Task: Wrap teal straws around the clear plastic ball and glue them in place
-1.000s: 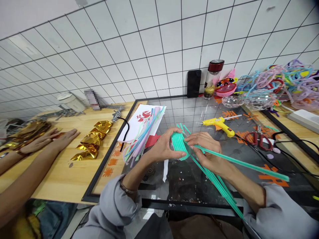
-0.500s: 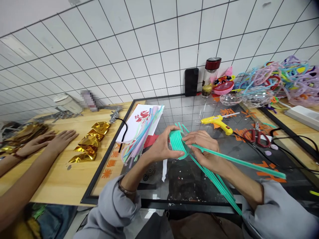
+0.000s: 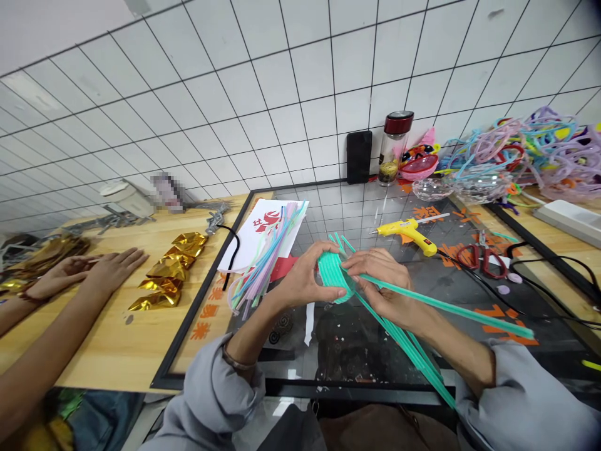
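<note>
My left hand (image 3: 303, 275) is closed around a round form wrapped in side-by-side green pipe cleaners (image 3: 331, 270), thumb along its lower edge and fingers over the top. At the form's right rim, the fingers of my right hand (image 3: 382, 279) pinch green pipe cleaners. One long green strand (image 3: 451, 307) runs from there to the right, past my wrist. A bundle of loose green pipe cleaners (image 3: 413, 354) slants down under my right forearm. Short green ends stick out above the form. My fingers partly hide the far rim and the inside.
A yellow glue gun (image 3: 408, 233) lies behind my right hand, near red-handled scissors (image 3: 488, 262). Left are pastel pipe cleaners (image 3: 265, 263) on white paper (image 3: 239, 247), twisted gold foil (image 3: 171, 272) and another person's hands (image 3: 113, 266). A phone (image 3: 359, 156) and glass bottle (image 3: 393, 150) stand by the wall.
Both my hands keep the same hold on the green-wrapped form, with barely visible movement. The other person's farther hand has its fingers more curled.
</note>
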### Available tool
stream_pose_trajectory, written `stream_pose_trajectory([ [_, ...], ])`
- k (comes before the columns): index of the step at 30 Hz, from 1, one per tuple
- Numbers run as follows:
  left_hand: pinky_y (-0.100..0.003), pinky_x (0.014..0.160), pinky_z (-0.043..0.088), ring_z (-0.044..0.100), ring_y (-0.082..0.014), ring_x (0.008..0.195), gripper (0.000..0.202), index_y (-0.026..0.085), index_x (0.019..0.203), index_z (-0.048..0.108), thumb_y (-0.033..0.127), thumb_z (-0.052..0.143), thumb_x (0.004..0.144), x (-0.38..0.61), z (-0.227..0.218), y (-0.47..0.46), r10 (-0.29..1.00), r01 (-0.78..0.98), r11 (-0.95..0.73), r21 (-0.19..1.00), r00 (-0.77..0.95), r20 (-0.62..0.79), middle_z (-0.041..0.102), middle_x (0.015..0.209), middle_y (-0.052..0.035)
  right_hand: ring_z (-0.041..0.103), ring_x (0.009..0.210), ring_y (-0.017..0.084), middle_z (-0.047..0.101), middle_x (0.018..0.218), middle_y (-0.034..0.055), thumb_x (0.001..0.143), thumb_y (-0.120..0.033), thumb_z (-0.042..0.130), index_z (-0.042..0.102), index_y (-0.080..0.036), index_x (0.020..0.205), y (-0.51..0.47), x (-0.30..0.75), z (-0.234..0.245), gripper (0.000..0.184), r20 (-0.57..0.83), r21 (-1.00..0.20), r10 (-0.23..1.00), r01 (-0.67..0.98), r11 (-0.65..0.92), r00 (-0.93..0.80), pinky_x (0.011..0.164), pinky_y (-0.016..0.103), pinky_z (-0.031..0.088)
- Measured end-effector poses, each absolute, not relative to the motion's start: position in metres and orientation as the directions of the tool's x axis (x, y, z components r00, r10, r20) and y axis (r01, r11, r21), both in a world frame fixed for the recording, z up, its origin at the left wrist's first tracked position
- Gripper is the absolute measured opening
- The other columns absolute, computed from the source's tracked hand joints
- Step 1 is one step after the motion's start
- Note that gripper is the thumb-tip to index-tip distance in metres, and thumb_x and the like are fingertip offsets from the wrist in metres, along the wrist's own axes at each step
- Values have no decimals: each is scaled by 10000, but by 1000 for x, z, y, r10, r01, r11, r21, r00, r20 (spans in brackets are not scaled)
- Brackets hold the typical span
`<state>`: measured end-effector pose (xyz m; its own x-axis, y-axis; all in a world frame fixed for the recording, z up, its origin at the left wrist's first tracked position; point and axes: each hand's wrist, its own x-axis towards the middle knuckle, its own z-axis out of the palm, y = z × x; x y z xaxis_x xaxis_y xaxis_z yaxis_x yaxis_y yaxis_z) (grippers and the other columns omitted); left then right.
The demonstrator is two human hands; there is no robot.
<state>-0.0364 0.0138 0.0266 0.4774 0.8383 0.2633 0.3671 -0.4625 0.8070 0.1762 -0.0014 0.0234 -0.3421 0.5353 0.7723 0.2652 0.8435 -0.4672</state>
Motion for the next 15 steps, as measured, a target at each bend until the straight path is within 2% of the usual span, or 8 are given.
stream_pose_trajectory([
  [4,-508,1146,396,529,-319,1288,698,217,1206,518,412,875,639,-37,25,14,829,371,-484,792,485,279,553,1322,-122,725,930,201,764,931,51,919,-111,553,637,-219,909,-1,176,23,137,778,-465,531,260,846,-337,870,394,528],
  [10,-546,1165,373,481,-355,1351,894,235,1248,499,515,937,521,-40,25,17,805,387,-520,762,521,285,505,1375,-151,719,962,207,764,959,56,919,-103,550,635,-218,927,0,177,20,143,779,-456,523,260,851,-345,883,405,526],
  [15,-574,1168,360,456,-371,1381,912,243,1252,490,522,940,508,-40,24,18,800,406,-532,743,529,284,470,1426,-167,718,962,205,762,952,57,916,-87,547,629,-218,938,0,177,20,156,780,-446,516,265,855,-354,885,409,529],
])
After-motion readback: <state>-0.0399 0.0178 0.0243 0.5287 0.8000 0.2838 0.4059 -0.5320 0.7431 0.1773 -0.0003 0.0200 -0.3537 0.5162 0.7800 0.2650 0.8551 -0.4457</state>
